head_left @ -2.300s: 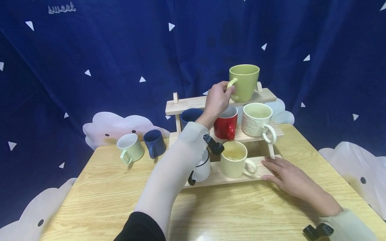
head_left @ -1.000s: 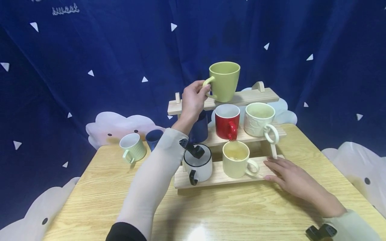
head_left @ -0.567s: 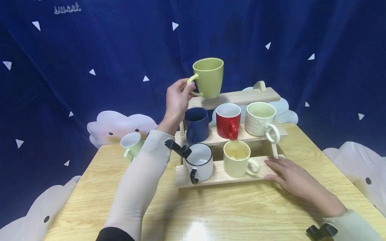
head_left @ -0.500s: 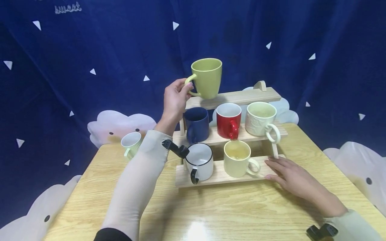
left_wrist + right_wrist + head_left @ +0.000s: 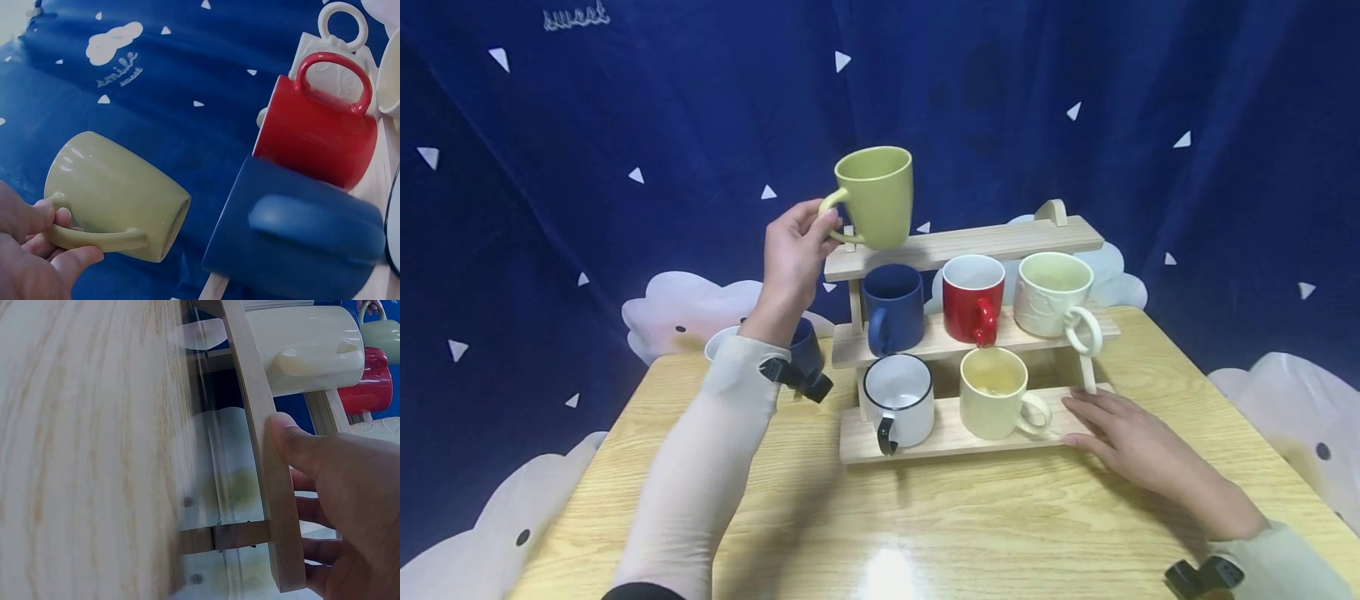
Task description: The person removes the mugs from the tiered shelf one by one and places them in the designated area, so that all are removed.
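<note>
My left hand (image 5: 793,254) pinches the handle of a yellow-green mug (image 5: 880,200), holding it upright over the left end of the top board of a three-tier wooden rack (image 5: 985,242). In the left wrist view the mug (image 5: 119,190) shows apart from the blue mug (image 5: 300,231). My right hand (image 5: 1138,442) grips the right end of the rack's bottom board; the right wrist view shows the thumb on the front edge of the board (image 5: 275,487), fingers on its other side. Beside this hand stands a pale yellow mug (image 5: 988,400).
The middle board bears a blue mug (image 5: 906,312), a red mug (image 5: 962,304) and a cream embossed mug (image 5: 1037,304). A white black-rimmed mug (image 5: 906,412) stands at bottom left. My left forearm partly hides two mugs on the table (image 5: 985,525). A blue curtain (image 5: 715,100) hangs behind.
My left hand has carried the yellow-green mug leftward, from the right end of the top board to its left end. The right hand has stayed on the bottom board.
</note>
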`<control>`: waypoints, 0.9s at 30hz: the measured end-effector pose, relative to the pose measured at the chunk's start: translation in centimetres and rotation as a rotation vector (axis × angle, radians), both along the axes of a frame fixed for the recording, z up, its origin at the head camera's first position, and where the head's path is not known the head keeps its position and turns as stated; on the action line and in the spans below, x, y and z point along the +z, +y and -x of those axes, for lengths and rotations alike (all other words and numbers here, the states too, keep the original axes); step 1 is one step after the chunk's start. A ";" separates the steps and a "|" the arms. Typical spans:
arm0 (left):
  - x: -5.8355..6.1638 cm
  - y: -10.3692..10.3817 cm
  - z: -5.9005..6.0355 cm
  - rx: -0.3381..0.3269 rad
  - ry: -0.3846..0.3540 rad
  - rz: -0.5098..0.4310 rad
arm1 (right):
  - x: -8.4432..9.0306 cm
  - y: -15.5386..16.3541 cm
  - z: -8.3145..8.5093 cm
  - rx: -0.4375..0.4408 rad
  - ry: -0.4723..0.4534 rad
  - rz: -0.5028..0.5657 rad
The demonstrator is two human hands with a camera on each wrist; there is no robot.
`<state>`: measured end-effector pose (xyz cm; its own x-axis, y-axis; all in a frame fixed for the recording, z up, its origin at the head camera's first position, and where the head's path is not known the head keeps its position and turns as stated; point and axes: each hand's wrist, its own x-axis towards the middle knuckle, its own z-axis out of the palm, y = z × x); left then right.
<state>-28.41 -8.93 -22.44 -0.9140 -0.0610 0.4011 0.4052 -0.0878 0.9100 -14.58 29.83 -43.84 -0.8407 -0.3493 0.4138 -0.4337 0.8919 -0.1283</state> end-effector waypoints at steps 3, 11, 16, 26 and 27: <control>-0.3 -0.8 -0.1 0.002 0.001 -0.026 | 0.0 0.0 0.0 -0.010 -0.014 0.001; -1.0 -3.3 -0.6 0.027 0.006 -0.082 | 0.1 0.0 -0.1 -0.011 -0.035 -0.003; -1.4 -4.9 -1.1 0.046 -0.017 -0.116 | 0.2 0.0 -0.1 -0.008 -0.041 -0.005; -2.5 -8.7 -1.7 0.126 0.010 -0.133 | 0.1 0.0 0.0 -0.011 -0.030 -0.005; -2.6 -9.1 -1.7 0.132 0.011 -0.136 | 0.1 0.0 0.0 -0.008 -0.026 -0.008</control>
<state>-26.66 -18.04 -25.07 -0.8901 -0.2348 0.3906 0.4309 -0.1548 0.8890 -14.55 29.79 -43.72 -0.8540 -0.3454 0.3891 -0.4228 0.8965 -0.1321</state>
